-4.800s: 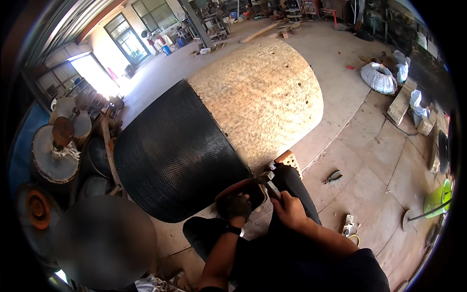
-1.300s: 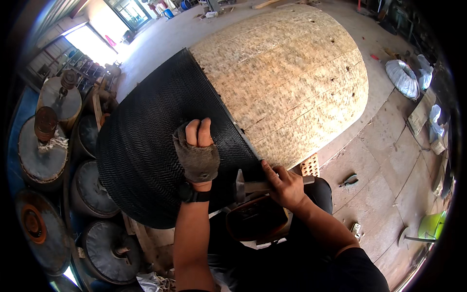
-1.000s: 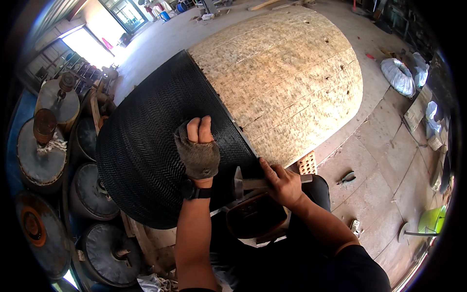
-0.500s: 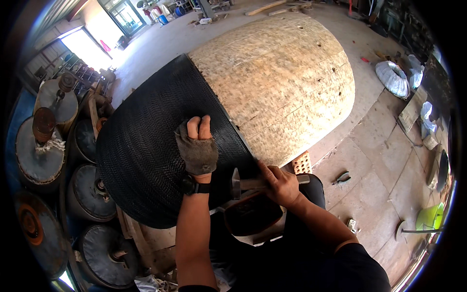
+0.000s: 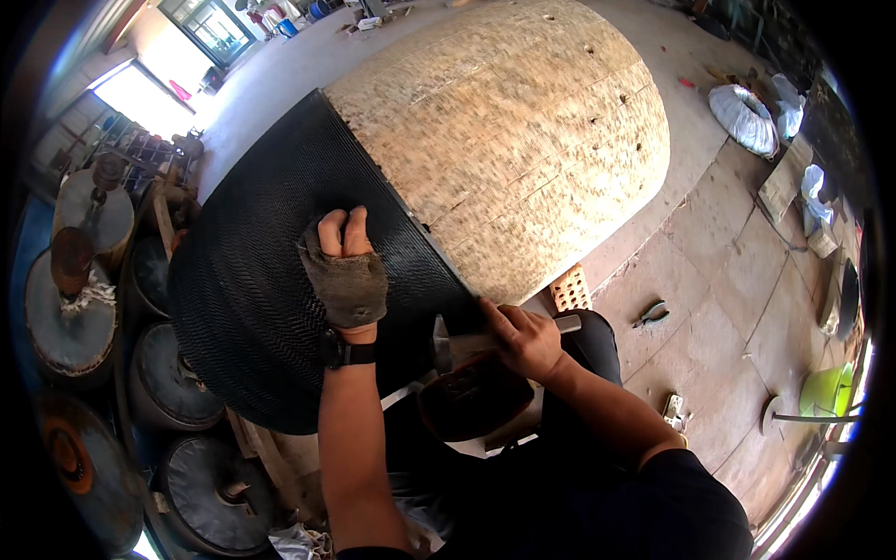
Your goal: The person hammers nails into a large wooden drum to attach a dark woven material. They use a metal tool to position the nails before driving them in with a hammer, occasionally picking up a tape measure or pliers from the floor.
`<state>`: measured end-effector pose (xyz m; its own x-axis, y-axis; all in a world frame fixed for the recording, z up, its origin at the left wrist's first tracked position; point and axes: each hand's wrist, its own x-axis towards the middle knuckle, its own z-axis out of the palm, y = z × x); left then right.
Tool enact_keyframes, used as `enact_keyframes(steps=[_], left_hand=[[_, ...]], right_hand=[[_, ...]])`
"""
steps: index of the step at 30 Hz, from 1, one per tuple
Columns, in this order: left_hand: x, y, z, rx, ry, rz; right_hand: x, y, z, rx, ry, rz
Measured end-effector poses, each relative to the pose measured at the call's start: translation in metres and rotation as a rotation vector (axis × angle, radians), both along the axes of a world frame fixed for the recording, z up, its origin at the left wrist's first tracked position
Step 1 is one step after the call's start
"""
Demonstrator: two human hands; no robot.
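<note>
A large barrel-shaped drum lies before me. Its right part is bare, mottled tan boards point(image 5: 523, 140), and its left part wears a black, finely ribbed covering point(image 5: 243, 252). My left hand point(image 5: 343, 271), in a worn grey-brown glove with some fingers bare, presses on that covering with its fingers bent over. Its fingertips are hidden. Gripped in my bare right hand point(image 5: 527, 341) is a hammer point(image 5: 457, 350), its metal head to the left and its handle end sticking out to the right. The right index finger touches the lower end of the covering's edge.
On the left stand several dark rollers point(image 5: 177, 373) with round end faces. A perforated brick point(image 5: 570, 287) sits under the drum's near right side. Pliers point(image 5: 651, 314) lie on the floor to the right, with a wrapped white coil point(image 5: 744, 119) and a green bucket point(image 5: 826, 392) beyond.
The view has shifted, so the drum and surroundings appear farther left and slightly higher. Both hands keep nearly the same places on the drum; the hammer is still in the right hand.
</note>
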<state>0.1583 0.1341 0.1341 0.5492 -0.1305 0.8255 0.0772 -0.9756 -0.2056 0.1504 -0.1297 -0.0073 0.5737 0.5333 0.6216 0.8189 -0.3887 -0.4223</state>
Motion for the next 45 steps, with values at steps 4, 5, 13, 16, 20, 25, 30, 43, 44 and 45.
enact_keyframes(steps=[4, 5, 13, 16, 20, 25, 30, 43, 44, 45], left_hand=[[0.001, 0.002, 0.0, -0.012, 0.013, -0.014], [0.001, 0.001, 0.001, -0.008, 0.007, -0.015], [0.001, 0.002, -0.002, -0.055, 0.022, -0.016], [0.002, 0.0, -0.001, -0.015, -0.011, 0.002], [0.002, -0.003, 0.001, -0.011, -0.011, 0.006], [-0.002, 0.002, -0.003, -0.008, 0.016, 0.007], [-0.059, -0.035, -0.013, -0.16, 0.085, -0.01], [-0.224, -0.127, -0.165, -0.662, 0.567, 0.059], [-0.222, -0.129, -0.166, -0.69, 0.603, 0.046], [-0.22, -0.129, -0.168, -0.658, 0.634, 0.036]], right_hand=[[0.002, 0.004, -0.007, -0.024, 0.046, 0.026], [0.002, 0.005, -0.009, -0.016, 0.037, 0.018], [0.003, 0.01, -0.015, 0.025, 0.029, 0.01], [0.002, 0.009, -0.014, 0.02, 0.053, 0.012], [0.002, 0.007, -0.013, -0.003, 0.047, 0.001], [0.001, 0.008, -0.011, 0.031, 0.012, -0.03], [-0.001, 0.003, -0.006, 0.025, -0.002, -0.052], [-0.001, -0.002, -0.003, 0.035, 0.025, 0.018], [-0.002, -0.003, -0.002, 0.04, 0.042, 0.019], [-0.004, -0.004, -0.002, 0.027, 0.049, -0.007]])
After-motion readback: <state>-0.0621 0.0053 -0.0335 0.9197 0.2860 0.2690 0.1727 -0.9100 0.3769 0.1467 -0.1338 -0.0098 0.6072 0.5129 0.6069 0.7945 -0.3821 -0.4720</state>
